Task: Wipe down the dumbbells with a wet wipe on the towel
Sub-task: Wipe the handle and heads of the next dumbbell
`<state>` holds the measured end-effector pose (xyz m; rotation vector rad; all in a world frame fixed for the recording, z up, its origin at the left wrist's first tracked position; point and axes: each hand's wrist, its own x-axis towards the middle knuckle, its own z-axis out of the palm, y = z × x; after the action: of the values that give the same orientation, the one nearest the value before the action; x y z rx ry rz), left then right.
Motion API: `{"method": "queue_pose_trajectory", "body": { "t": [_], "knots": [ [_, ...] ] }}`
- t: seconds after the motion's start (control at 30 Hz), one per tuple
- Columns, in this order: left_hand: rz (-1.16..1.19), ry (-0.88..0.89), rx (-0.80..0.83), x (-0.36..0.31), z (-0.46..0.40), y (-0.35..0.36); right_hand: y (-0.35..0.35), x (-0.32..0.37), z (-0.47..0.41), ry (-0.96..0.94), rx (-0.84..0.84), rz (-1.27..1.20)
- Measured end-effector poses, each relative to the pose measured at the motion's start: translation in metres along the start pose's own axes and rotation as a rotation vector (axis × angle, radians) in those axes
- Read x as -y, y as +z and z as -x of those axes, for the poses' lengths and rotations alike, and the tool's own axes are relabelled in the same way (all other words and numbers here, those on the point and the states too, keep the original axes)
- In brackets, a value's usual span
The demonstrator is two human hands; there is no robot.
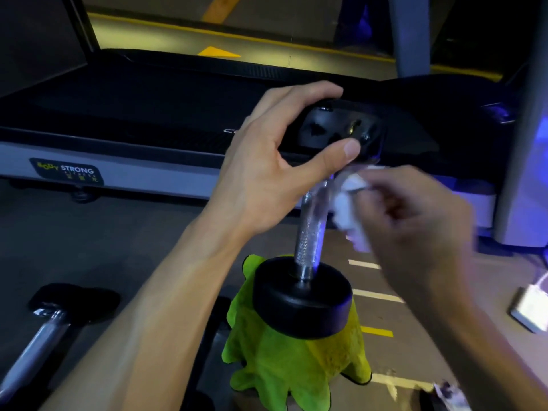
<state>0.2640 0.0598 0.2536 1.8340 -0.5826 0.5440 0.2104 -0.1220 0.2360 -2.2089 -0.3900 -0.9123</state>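
Nearest the lens, the left hand point(267, 161) curled over the top head of an upright dumbbell point(311, 226), thumb and fingers clasping it at centre frame. Right of it, the blurred right hand point(415, 226) pinched a white wet wipe point(350, 215) against the chrome handle. Its lower head stood on a green towel point(284, 366). Another dumbbell point(44, 330) lay on the floor at lower left, with a treadmill point(118, 137) behind.

A green towel point(296, 366) is spread on the dark floor point(89, 238); a dumbbell point(44, 330) and a treadmill point(118, 137) are rested there too.
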Motion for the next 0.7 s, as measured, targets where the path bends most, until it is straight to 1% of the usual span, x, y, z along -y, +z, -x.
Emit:
{"method": "queue_pose_trajectory", "body": {
  "t": [0.07,0.1,0.17,0.23,0.33,0.47,0.53,0.57,0.67,0.7],
  "knots": [
    [0.011,0.001,-0.009,0.001,0.001,-0.002,-0.014,0.000,-0.003,0.115,-0.192,-0.089],
    [0.015,-0.004,-0.012,0.002,0.001,-0.003,-0.015,0.000,-0.001,0.162,-0.240,-0.117],
    [0.016,-0.019,-0.016,0.002,0.001,-0.004,-0.008,-0.001,0.006,0.205,-0.237,-0.148],
    [0.019,-0.035,-0.016,0.003,0.000,-0.004,0.009,0.002,0.013,0.144,-0.124,-0.109],
    [0.030,-0.043,-0.016,0.004,-0.001,-0.005,0.029,0.008,0.021,0.017,0.097,0.059],
    [0.027,-0.046,-0.016,0.006,-0.001,-0.007,0.033,0.007,0.035,-0.013,0.407,0.024],
    [0.015,-0.044,-0.018,0.006,-0.003,-0.010,0.032,0.008,0.031,-0.020,0.459,0.028],
    [0.008,-0.048,-0.022,0.007,-0.004,-0.011,0.032,0.009,0.024,-0.043,0.424,0.046],
    [0.016,-0.083,-0.028,0.008,-0.006,-0.013,0.038,0.011,-0.005,-0.169,0.130,0.154],
    [0.017,-0.091,-0.032,0.008,-0.006,-0.014,0.042,0.012,-0.005,-0.180,0.076,0.191]
  ]
}}
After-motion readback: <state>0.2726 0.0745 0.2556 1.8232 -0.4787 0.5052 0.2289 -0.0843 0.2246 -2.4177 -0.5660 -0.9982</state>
